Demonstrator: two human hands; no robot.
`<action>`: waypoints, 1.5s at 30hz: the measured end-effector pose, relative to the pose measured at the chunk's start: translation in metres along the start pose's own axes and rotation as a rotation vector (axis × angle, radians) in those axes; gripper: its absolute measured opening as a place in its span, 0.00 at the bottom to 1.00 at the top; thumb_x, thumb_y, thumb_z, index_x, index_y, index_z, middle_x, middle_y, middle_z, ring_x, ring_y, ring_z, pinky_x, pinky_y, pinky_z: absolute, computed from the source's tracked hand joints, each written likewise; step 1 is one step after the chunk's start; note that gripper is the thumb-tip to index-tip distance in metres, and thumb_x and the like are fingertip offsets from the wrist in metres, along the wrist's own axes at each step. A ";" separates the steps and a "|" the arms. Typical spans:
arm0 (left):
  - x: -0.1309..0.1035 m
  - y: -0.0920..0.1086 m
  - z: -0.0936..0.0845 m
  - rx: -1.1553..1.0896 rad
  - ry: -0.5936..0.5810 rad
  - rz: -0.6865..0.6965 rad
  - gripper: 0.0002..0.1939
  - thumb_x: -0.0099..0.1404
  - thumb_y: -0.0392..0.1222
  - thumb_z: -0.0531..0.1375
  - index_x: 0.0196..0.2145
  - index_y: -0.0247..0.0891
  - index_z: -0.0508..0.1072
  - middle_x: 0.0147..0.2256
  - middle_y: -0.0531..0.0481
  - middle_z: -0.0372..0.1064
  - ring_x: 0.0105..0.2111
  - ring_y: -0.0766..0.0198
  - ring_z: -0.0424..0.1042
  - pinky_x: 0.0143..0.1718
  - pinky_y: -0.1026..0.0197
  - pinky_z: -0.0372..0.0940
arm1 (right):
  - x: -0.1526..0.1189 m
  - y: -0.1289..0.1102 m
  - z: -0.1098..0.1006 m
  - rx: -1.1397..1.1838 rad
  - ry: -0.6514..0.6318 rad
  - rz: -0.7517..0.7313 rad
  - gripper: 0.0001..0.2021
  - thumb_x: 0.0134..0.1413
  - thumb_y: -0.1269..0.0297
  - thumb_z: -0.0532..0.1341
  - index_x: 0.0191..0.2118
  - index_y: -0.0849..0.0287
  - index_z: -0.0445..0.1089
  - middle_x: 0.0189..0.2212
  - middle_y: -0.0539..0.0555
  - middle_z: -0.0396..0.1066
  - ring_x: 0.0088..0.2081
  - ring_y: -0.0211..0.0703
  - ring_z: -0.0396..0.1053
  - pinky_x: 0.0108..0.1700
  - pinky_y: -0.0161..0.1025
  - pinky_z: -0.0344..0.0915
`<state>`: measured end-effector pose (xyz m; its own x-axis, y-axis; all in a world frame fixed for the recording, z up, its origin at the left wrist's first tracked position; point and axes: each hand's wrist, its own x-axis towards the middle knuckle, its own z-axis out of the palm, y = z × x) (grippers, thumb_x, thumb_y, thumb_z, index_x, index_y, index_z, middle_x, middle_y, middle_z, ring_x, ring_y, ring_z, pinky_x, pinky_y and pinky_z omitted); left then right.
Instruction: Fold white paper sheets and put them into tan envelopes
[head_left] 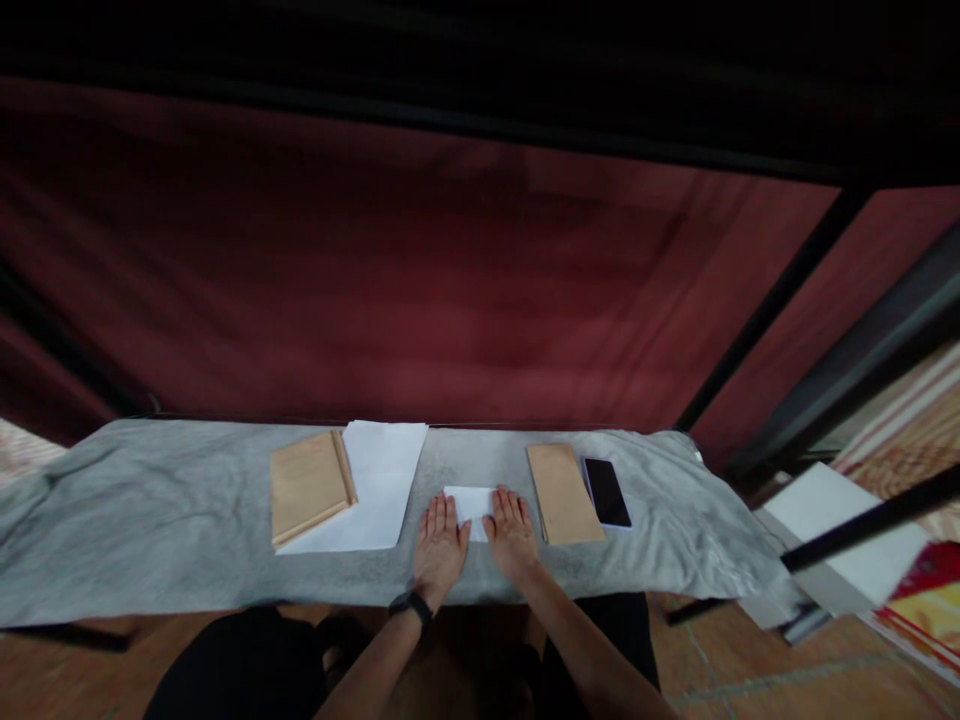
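A small white folded paper point(474, 507) lies on the grey cloth near the front edge. My left hand point(440, 548) rests flat on its left side, fingers stretched out. On its right side my right hand point(511, 532) also lies flat, with the fingers extended. Both thumbs point inward over the paper, a small gap between them. Brown envelopes point(307, 485) sit on larger white sheets point(382, 480) to the left. To the right is another brown envelope point(564, 494), beside a dark-screened phone point(607, 492).
The grey cloth point(165, 510) covers a long narrow table. Behind it hangs a dark red curtain point(420, 300) with black bars. A white box point(844, 535) stands beyond the table's right end.
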<state>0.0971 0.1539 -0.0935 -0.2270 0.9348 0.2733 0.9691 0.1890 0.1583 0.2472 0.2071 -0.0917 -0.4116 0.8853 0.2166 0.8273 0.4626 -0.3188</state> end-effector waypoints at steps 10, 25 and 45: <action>-0.001 0.002 -0.004 0.048 0.025 0.014 0.34 0.73 0.50 0.43 0.64 0.20 0.60 0.66 0.28 0.54 0.67 0.44 0.53 0.66 0.43 0.51 | 0.010 0.003 0.001 0.024 -0.008 0.032 0.26 0.70 0.58 0.48 0.68 0.66 0.58 0.68 0.63 0.54 0.69 0.52 0.52 0.69 0.51 0.49; -0.001 -0.005 0.002 0.050 0.070 0.039 0.34 0.72 0.52 0.43 0.65 0.23 0.61 0.66 0.31 0.56 0.68 0.45 0.53 0.66 0.44 0.51 | 0.065 0.032 -0.007 0.081 0.039 0.176 0.26 0.68 0.64 0.49 0.67 0.69 0.58 0.65 0.67 0.61 0.67 0.53 0.56 0.67 0.54 0.53; -0.021 0.001 -0.012 -0.102 -0.045 0.304 0.29 0.74 0.50 0.47 0.67 0.35 0.59 0.67 0.40 0.55 0.68 0.51 0.52 0.67 0.43 0.52 | -0.038 0.048 -0.034 0.364 0.238 0.121 0.23 0.66 0.65 0.47 0.61 0.62 0.66 0.59 0.61 0.69 0.61 0.47 0.65 0.61 0.45 0.65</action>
<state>0.1020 0.1306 -0.0876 0.0783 0.9565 0.2810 0.9768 -0.1300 0.1702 0.3152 0.1942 -0.0836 -0.1855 0.9182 0.3501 0.6579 0.3807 -0.6499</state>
